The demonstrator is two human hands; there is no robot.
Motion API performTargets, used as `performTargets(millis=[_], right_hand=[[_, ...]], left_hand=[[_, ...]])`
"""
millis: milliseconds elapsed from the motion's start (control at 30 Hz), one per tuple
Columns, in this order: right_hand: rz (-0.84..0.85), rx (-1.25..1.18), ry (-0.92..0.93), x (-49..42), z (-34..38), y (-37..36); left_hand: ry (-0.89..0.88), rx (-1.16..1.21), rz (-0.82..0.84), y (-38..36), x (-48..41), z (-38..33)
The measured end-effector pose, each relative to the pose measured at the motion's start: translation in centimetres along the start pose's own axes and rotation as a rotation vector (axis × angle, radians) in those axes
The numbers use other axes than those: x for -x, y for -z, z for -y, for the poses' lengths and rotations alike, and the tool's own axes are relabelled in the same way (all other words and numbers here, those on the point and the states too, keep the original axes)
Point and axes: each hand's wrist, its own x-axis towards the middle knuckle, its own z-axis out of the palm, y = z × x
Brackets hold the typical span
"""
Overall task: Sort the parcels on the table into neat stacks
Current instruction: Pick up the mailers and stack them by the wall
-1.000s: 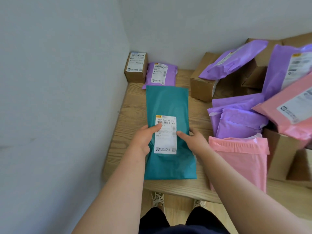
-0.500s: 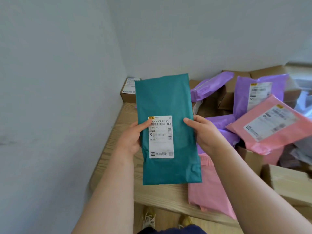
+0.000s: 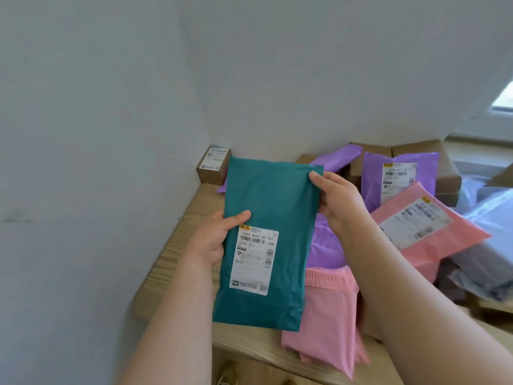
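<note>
A long teal parcel (image 3: 273, 207) with a white shipping label is held up off the wooden table (image 3: 172, 262), label facing me. My left hand (image 3: 215, 238) grips its left edge at mid height, thumb across the front. My right hand (image 3: 337, 201) grips its right edge near the top corner. A plain pink parcel (image 3: 327, 309) lies on the table to the right, partly behind the teal one. Purple parcels (image 3: 326, 245) sit behind it.
A small brown box (image 3: 212, 166) stands in the far left corner against the wall. At the right is a heap: a labelled purple parcel (image 3: 399, 176), a labelled pink parcel (image 3: 424, 226), brown cartons (image 3: 422, 148) and grey bags (image 3: 488, 245). A wall runs along the table's left side.
The teal parcel, flat on the table a second ago, has been lifted and held up. My right hand slid up its right edge toward the top corner. The view tilted upward.
</note>
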Motion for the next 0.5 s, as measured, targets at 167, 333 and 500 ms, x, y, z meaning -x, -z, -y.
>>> performTargets(millis=[167,333,500], right_hand=[[-0.063,-0.091,-0.044,-0.2,0.0,-0.3],[0.039,-0.097,-0.031,1.6,-0.7,-1.5],[0.262,0.132,-0.272,4.5,-3.7,-4.1]], left_hand=[[-0.015,0.022,0.009,0.2,0.2,-1.4],[-0.041,0.065,0.035,0.6,-0.1,-3.1],[-0.125,0.215,-0.087,2.5,-1.3,-5.5]])
